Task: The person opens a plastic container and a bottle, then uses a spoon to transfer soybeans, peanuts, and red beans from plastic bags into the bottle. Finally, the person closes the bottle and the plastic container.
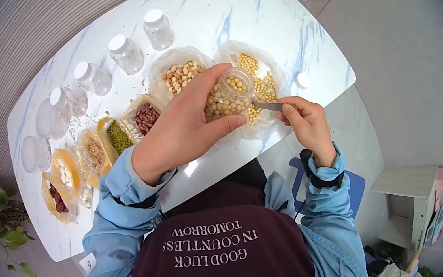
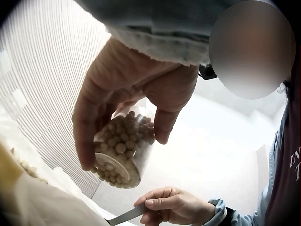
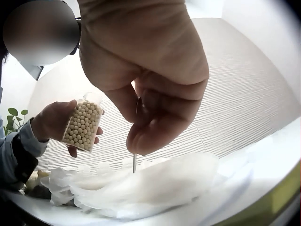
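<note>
My left hand (image 1: pixel 188 113) grips a clear jar (image 2: pixel 123 146) of round yellow soybeans (image 3: pixel 82 123), thumb on one side and fingers on the other. The jar is filled close to its neck, tilts toward the right hand and has no lid on. In the right hand (image 1: pixel 309 126), thumb and fingers pinch the flat handle of a metal spoon (image 1: pixel 269 106). The spoon points left and down, close beside the jar over an open plastic bag (image 1: pixel 280 73) of soybeans; its bowl is hidden. In the right wrist view, the spoon (image 3: pixel 134 164) appears edge-on above the bag.
A white lid (image 1: pixel 302 80) lies right of the soybean bag. Left of it sit bags of peanuts (image 1: pixel 182 75), red beans (image 1: pixel 146 118) and green mung beans (image 1: pixel 118 137). Several white-lidded jars (image 1: pixel 126 54) line the table's far left side, near more bags (image 1: pixel 64 172).
</note>
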Available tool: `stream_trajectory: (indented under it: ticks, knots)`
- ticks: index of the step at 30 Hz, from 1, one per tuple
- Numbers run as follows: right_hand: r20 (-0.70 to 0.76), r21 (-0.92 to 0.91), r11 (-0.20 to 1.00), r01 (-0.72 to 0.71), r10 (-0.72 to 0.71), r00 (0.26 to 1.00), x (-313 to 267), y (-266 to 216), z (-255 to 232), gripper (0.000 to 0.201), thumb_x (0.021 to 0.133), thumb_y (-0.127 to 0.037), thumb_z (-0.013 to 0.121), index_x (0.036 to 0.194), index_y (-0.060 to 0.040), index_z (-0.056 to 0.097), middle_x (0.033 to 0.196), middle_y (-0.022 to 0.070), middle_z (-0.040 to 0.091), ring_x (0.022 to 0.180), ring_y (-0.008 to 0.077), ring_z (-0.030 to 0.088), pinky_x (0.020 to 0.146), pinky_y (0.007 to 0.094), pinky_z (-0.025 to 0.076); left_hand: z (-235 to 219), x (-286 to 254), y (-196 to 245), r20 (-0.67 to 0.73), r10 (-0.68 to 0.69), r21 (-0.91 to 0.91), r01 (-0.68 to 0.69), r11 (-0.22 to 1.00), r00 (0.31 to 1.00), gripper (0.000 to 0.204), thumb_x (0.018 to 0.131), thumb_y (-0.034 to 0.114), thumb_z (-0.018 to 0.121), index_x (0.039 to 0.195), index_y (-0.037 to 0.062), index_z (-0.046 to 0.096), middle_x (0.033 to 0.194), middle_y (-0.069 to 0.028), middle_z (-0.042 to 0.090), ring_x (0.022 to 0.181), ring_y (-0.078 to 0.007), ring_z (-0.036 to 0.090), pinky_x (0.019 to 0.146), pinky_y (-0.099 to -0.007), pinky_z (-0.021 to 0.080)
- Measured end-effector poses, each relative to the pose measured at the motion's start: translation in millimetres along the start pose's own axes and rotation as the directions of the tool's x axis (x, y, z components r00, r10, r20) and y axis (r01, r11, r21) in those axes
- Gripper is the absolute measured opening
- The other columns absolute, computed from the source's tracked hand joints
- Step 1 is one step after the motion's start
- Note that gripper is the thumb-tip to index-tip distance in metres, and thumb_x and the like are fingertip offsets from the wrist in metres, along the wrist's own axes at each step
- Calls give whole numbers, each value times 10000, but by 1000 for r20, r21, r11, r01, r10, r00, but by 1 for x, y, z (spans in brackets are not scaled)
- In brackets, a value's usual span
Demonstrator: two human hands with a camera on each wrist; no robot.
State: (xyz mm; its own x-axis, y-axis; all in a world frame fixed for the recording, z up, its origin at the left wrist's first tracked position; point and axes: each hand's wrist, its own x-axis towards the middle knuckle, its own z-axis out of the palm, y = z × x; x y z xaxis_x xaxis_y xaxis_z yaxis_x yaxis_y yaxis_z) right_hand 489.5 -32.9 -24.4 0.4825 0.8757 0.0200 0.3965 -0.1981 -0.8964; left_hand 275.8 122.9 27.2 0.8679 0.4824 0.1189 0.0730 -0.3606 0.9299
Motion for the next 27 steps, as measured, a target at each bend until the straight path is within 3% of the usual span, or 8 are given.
stream_trajectory:
  ticks: [5, 8, 14, 17, 20, 23, 26, 27]
  knots:
    - [-37, 347, 922, -174, 199, 979, 10, 11, 3, 217, 913, -103, 513, 1009, 37, 648, 739, 91, 675, 601, 110, 606, 589, 229, 500, 0, 0, -2, 2, 0, 11, 0, 1000, 1000, 683, 812, 228, 694, 1335, -52, 356, 1326, -254, 432, 1248, -352, 424, 1037, -373, 341]
    - [-105, 378, 906, -190, 246, 963, 11, 7, -4, 219, 912, -102, 501, 997, 37, 646, 736, 100, 673, 599, 116, 610, 594, 236, 514, 0, 0, -4, 12, 6, 14, -7, 1000, 1000, 677, 811, 226, 693, 1333, -48, 359, 1316, -255, 438, 1236, -354, 436, 1028, -371, 350]
    - [-239, 471, 880, -52, 185, 953, 11, 3, -19, 228, 915, -102, 483, 1016, 29, 640, 753, 120, 683, 601, 138, 631, 608, 245, 532, -2, 0, 2, 43, 31, 84, -34, 996, 999, 665, 811, 215, 686, 1331, -45, 362, 1275, -259, 463, 1199, -362, 461, 1002, -379, 370]
    - [-270, 480, 877, 36, 108, 957, 7, -12, -24, 231, 919, -100, 476, 1024, 28, 637, 758, 132, 688, 598, 144, 638, 611, 247, 535, 0, 0, -3, 25, 72, 178, -75, 981, 997, 661, 806, 159, 714, 1341, -10, 364, 1212, -148, 525, 1093, -196, 517, 942, -310, 416]
    - [-270, 488, 866, 104, 37, 962, 1, -33, -27, 235, 924, -99, 470, 1033, 29, 634, 759, 137, 689, 596, 151, 641, 618, 249, 537, 0, 0, 0, 49, 35, 190, -44, 981, 998, 663, 805, 161, 713, 1341, -12, 364, 1217, -156, 523, 1111, -206, 509, 953, -312, 407]
    - [-253, 476, 864, 165, -45, 966, -5, -51, -27, 239, 926, -100, 467, 1045, 29, 629, 752, 140, 688, 601, 163, 645, 631, 257, 540, 2, 0, -5, 34, 86, 201, -91, 975, 996, 662, 806, 161, 711, 1341, -14, 364, 1227, -166, 519, 1123, -215, 505, 960, -314, 401]
    - [-218, 477, 858, 190, -94, 972, -10, -66, -21, 236, 931, -103, 482, 1064, 35, 620, 763, 140, 687, 635, 157, 648, 640, 261, 538, 2, 0, -1, 50, 70, 138, -76, 987, 996, 668, 809, 207, 684, 1329, -56, 358, 1266, -270, 465, 1187, -378, 465, 995, -380, 376]
    - [-224, 435, 873, 223, -135, 965, -12, -68, -18, 234, 933, -103, 488, 1067, 37, 620, 769, 140, 687, 648, 152, 648, 640, 260, 536, 2, 0, -1, 53, 68, 126, -75, 989, 996, 668, 809, 207, 684, 1329, -56, 358, 1265, -269, 465, 1188, -377, 465, 995, -380, 377]
